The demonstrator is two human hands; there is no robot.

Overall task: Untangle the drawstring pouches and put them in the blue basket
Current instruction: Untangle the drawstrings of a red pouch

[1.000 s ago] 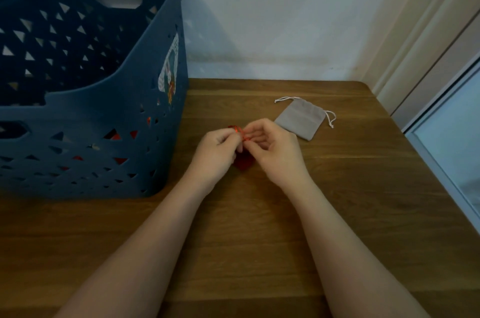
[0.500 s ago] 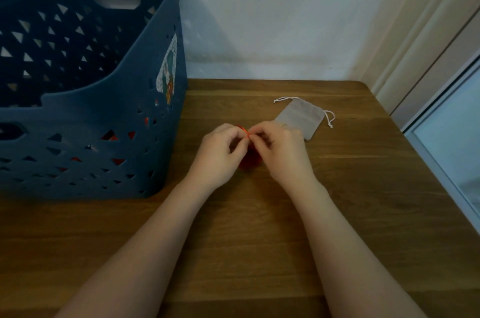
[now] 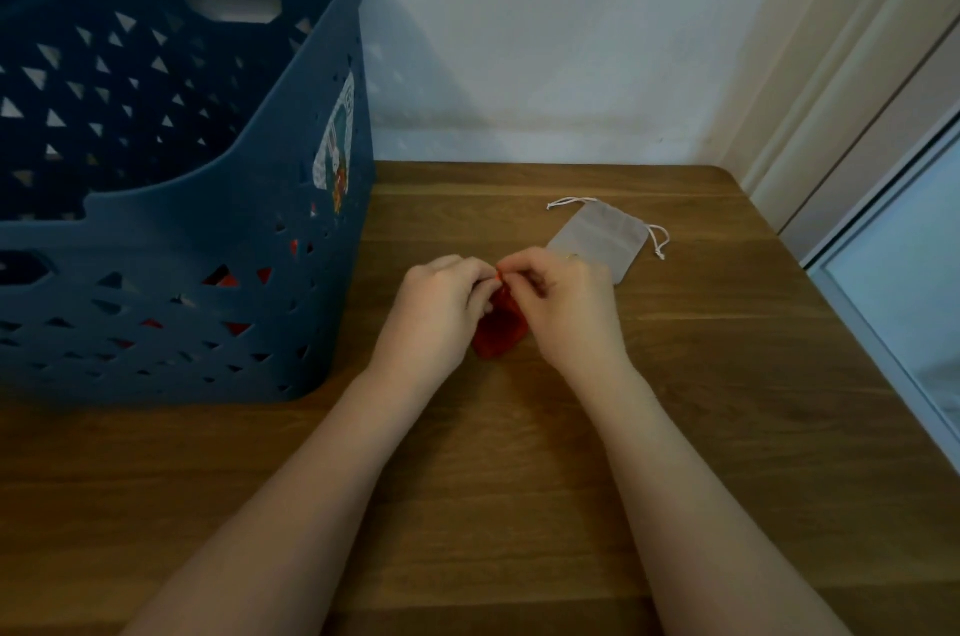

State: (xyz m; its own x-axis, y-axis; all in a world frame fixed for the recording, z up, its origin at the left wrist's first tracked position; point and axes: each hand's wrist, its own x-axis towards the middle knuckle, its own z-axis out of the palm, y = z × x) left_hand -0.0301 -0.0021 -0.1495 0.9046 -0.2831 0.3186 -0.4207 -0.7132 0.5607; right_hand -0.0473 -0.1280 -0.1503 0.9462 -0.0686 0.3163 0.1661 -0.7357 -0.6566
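- The wooden table (image 3: 519,479) carries everything in view; both forearms reach across it from the near edge.
- The blue basket (image 3: 218,271) stands well to the left of the left hand, its near wall dipped low. Red shows through the triangular holes low in that wall — probably pouches already dropped in, though the holes are too small to be sure.
- The grey pouch (image 3: 602,240) lies flat just beyond the right hand, its near corner hidden behind the knuckles and its white cords loose at either side; it looks free of any tangle.
- The left hand (image 3: 436,308) and right hand (image 3: 566,308) meet fingertip to fingertip, each pinching the orange-red cord at the neck of the red pouch (image 3: 498,334).
- That red pouch sits between and just under the two hands, its body resting on the table.
- The step in hand appears to be working the red pouch's cord loose. Next — once the cord comes free — one hand needs to lift the pouch leftward over the basket's low wall and release it, then return for the grey one.
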